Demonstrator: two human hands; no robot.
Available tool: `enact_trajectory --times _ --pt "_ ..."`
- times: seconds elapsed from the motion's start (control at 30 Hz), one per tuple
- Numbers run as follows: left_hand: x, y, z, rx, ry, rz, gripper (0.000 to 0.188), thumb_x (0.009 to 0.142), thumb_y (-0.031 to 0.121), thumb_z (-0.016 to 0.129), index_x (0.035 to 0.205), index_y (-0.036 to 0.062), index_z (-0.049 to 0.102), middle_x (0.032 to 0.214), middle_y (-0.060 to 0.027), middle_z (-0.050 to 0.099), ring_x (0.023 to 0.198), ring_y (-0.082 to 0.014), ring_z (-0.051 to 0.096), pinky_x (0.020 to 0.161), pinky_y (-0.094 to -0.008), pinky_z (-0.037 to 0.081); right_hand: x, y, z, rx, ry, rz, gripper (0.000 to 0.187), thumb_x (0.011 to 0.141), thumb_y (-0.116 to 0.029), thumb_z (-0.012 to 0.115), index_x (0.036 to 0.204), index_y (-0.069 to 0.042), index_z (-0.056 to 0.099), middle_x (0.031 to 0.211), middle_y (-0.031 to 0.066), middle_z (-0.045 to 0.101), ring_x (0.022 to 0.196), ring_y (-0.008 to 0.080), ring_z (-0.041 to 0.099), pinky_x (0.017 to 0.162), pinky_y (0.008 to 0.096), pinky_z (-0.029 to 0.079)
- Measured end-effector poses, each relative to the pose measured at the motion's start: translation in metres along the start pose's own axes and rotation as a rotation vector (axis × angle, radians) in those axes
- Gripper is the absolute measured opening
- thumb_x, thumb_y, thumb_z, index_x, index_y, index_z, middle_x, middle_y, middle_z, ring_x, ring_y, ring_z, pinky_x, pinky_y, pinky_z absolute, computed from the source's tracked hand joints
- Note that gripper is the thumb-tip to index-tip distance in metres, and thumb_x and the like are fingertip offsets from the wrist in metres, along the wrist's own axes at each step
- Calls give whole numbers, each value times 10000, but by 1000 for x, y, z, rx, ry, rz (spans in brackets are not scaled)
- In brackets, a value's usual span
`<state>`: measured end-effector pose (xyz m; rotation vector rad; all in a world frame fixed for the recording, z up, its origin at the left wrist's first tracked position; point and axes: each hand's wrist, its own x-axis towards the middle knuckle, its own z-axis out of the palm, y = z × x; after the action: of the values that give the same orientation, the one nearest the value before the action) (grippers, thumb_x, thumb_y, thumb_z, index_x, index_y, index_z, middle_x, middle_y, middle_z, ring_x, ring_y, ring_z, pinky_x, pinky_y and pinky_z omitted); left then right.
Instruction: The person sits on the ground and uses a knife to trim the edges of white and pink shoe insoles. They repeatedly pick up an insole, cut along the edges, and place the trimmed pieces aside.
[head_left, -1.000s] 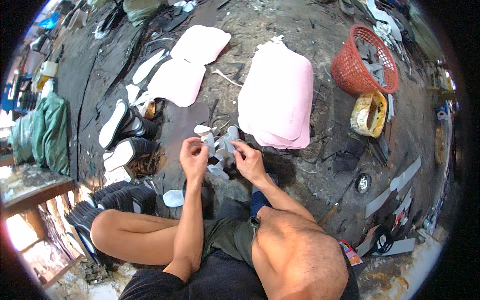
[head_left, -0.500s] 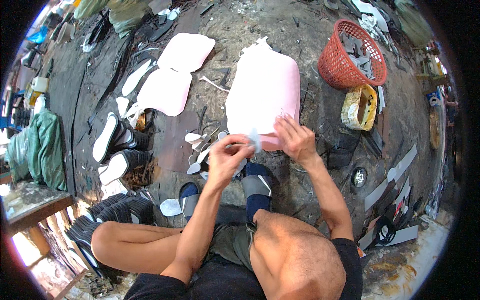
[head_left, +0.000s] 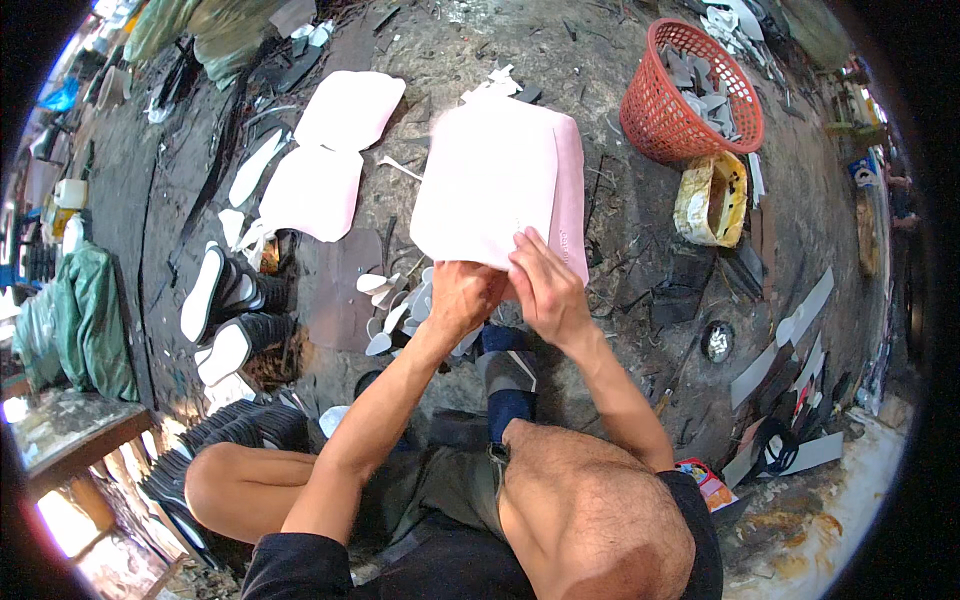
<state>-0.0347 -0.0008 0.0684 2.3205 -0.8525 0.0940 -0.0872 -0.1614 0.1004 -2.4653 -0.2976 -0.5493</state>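
A stack of pale pink sheets [head_left: 480, 180] lies on the ground in front of me, its top sheet shifted left so that a lower sheet [head_left: 570, 190] shows along the right side. At the near right corner of the top sheet, my right hand [head_left: 550, 295] pinches the edge between thumb and fingers. My left hand [head_left: 466, 297] is curled at the near edge, its fingertips hidden beneath the top sheet; what they hold does not show. Small pale oval cut pieces [head_left: 400, 308] lie in a loose heap just left of my left hand.
Two more pink sheets [head_left: 311, 192] lie to the left. Sandal soles [head_left: 237, 345] stand in stacks beyond my left knee. A red plastic basket [head_left: 655, 115] of grey scraps and a yellowed cut-off container [head_left: 708, 205] stand at right. Long pale strips [head_left: 790, 340] lie nearer.
The small pale piece in my left hand has gone out of sight as that hand moved under the top sheet. The top sheet has shifted left, and my right hand now pinches its corner.
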Motion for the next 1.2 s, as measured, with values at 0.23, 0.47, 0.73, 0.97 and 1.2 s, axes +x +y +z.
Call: enact_trajectory --times 0.23,0.47,0.73,0.97,1.2 --pt "-1 -6 7 -34 151 75 285 760 159 769 1045 167 755 933 -38 666 873 -270 622 759 -426 478 15 18 -31 -135 -173 12 276 863 -75 655 1139 -68 677 1044 149 715 903 297 691 735 359 560" --pt "-3 -3 4 80 196 65 311 756 216 802 1064 240 760 946 -5 643 891 -237 595 747 -404 443 38 23 -42 19 -35 175 157 883 -78 653 1019 -19 704 886 188 719 748 356 705 671 432 566" --pt "-20 -11 22 -133 198 -31 301 732 182 799 1028 153 757 932 -61 700 913 -296 659 816 -446 467 16 10 -22 -54 -224 57 294 844 -69 628 1128 3 652 990 163 679 996 336 643 829 435 523" --pt "-36 42 25 168 310 -102 307 773 239 776 1079 215 755 1015 -43 567 989 -267 504 870 -459 378 51 35 -37 110 -390 313 147 888 -99 650 998 -11 688 854 205 597 843 388 604 739 443 496" --pt "-37 30 22 -53 420 -275 242 751 237 814 930 95 735 994 -105 589 976 -325 519 831 -455 391 10 7 -29 -60 -299 58 173 838 -15 628 1006 2 668 960 131 632 917 326 621 824 424 499"
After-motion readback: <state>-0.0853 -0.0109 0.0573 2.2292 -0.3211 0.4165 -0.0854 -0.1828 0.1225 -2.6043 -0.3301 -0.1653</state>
